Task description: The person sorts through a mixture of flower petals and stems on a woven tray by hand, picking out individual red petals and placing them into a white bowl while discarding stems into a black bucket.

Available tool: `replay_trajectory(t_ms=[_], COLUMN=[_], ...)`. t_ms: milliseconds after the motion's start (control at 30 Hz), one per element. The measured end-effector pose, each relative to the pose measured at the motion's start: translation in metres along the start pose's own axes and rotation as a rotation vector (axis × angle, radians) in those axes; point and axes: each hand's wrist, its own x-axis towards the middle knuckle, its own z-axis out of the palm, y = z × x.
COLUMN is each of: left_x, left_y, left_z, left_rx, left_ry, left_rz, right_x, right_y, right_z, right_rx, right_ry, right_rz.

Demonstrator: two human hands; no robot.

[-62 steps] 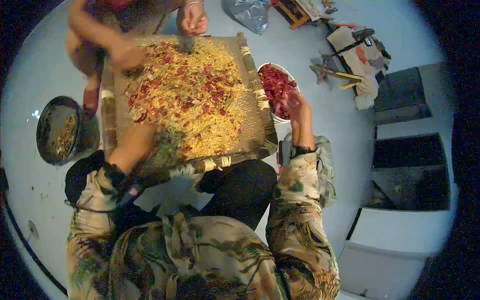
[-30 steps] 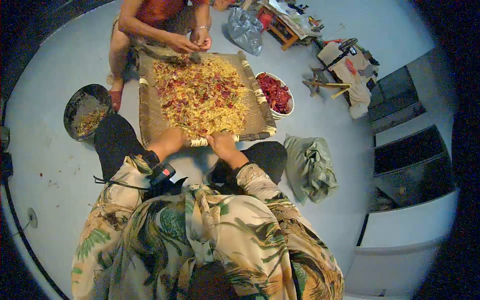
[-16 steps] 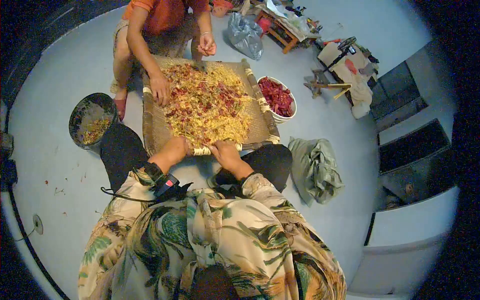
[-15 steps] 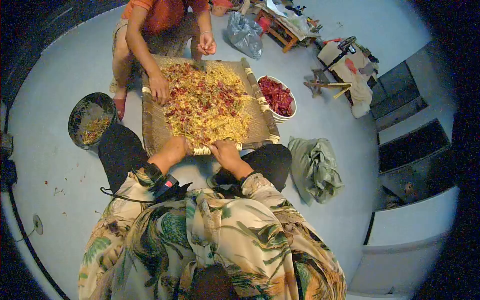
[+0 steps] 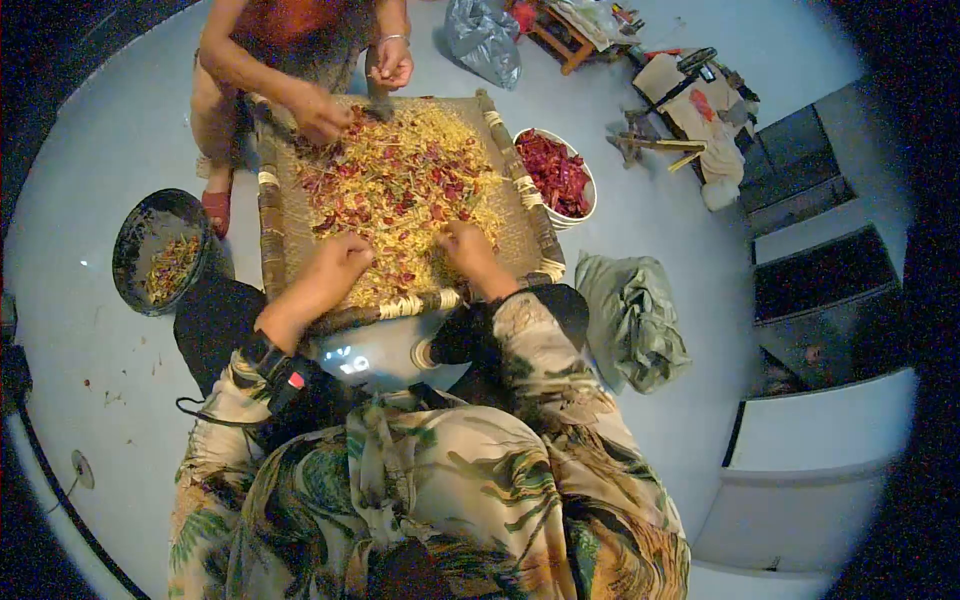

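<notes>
A rectangular woven tray [image 5: 280,220] with a dark wooden frame bears a layer of yellow bits mixed with red pieces [image 5: 420,170]. Over its near left part is my left hand [image 5: 343,266], fingers curled together at the surface of the pieces. My right hand [image 5: 467,248] is at the near right part, its fingers also bent inward and touching the yellow bits. Anything between the fingers of either hand is too small to make out.
Across the tray a person's hand [image 5: 322,113] touches the pieces; their other hand [image 5: 392,63] is raised. A black bucket [image 5: 125,262] stands left, a white bucket [image 5: 590,200] of red pieces right, a green sack [image 5: 635,320] nearer. Behind are a grey plastic bag [image 5: 482,42] and low tables.
Both my hands have left the near frame edge and moved forward over the pieces. The tray appears shifted slightly left in view. The other person's hand has moved farther up the tray.
</notes>
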Motion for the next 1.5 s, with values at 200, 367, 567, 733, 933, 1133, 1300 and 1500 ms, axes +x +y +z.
replay_trajectory(t_ms=[200, 367, 567, 733, 933, 1133, 1300, 1500], left_x=[0.035, 0.033, 0.037, 0.035, 0.032, 0.042, 0.049, 0.057], left_y=[-0.051, -0.040, -0.044, -0.040, -0.040, -0.034, -0.072, -0.076], left_z=[0.025, 0.035, 0.040, 0.040, 0.046, 0.041, 0.067, 0.043], left_rx=[-0.043, 0.060, -0.080, 0.042, 0.041, -0.203, -0.525, -0.459], left_ry=[0.064, -0.023, -0.005, 0.010, 0.031, -0.075, 0.020, 0.243], left_rz=[-0.056, -0.069, -0.132, -0.054, -0.038, -0.116, -0.148, -0.289], right_x=[0.072, 0.098, 0.087, 0.068, 0.046, 0.026, 0.019, 0.016], right_y=[0.067, 0.051, 0.020, 0.066, 0.079, 0.020, -0.007, 0.015], right_z=[0.026, 0.024, 0.017, 0.025, 0.014, 0.002, 0.009, 0.044], right_rx=[-0.065, -0.027, 0.011, 0.124, 0.941, 1.447, 1.494, 0.510], right_ry=[0.187, 0.172, 0.097, 0.162, -0.061, -0.213, -0.249, -0.009], right_rz=[-0.001, 0.013, 0.170, 0.128, 0.327, 0.399, 0.410, 0.022])
